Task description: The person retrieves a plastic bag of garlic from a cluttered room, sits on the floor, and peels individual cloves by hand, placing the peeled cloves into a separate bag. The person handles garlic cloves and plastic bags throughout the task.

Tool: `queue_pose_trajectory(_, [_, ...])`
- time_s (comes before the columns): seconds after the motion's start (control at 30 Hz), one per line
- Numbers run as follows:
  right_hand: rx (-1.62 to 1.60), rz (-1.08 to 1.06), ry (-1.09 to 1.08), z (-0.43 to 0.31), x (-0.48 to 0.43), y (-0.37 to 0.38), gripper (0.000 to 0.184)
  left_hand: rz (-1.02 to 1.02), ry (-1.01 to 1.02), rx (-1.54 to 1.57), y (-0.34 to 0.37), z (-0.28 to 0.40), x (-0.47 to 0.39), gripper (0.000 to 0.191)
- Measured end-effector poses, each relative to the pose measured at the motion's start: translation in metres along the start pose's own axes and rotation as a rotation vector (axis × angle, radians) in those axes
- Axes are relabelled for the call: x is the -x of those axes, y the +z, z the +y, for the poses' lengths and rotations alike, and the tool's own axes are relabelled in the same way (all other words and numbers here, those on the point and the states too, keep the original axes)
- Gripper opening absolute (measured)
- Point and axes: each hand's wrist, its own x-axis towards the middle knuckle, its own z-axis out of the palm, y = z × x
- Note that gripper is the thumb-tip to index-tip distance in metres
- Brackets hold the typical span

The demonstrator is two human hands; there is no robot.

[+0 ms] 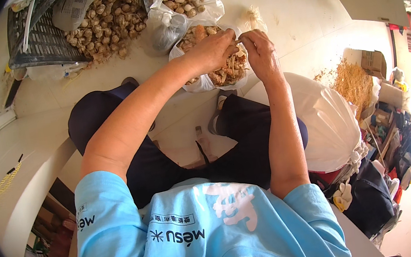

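Note:
Both hands meet over an open plastic bag [205, 85] of brown husks and peelings [227, 72]. My left hand [214, 50] has its fingertips pinched on a small brown piece, possibly part of a bulb, mostly hidden by the fingers. My right hand [259, 52] pinches the other end of this small brown piece [238, 41], its fingers curled close to my left hand. Just beyond, another clear bag holds several cleaned-looking round bulbs [181, 1]. A grey tied plastic bag [169, 31] sits left of the husks.
A black plastic crate [46, 48] lies tipped at the far left, with a heap of brown bulbs [108, 22] spilling out. A large white sack [318, 120] stands beside my right knee. Pale dry roots [254, 19] lie right of the bags. Mixed clutter [391, 134] fills the right side.

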Motion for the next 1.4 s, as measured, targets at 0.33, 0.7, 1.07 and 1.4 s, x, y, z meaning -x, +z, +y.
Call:
queue_pose_trajectory(0.33, [0.004, -0.045, 0.184, -0.013, 0.010, -0.002, 0.019, 0.110, -0.038, 0.203, 0.008, 0.000, -0.002, 0.023])
queue_pose_trajectory(0.7, [0.057, 0.073, 0.261, -0.024, 0.026, 0.018, 0.025, 0.112, -0.105, 0.342, 0.018, -0.008, 0.000, 0.017])
queue_pose_trajectory(1.07, [-0.020, 0.206, 0.327, -0.029, 0.053, 0.044, 0.025, 0.062, -0.180, 0.522, 0.033, -0.022, -0.002, 0.022])
queue_pose_trajectory(1.4, [-0.097, 0.087, 0.341, -0.021, 0.062, 0.041, 0.022, -0.080, -0.348, 0.911, 0.020, -0.028, -0.007, 0.028])
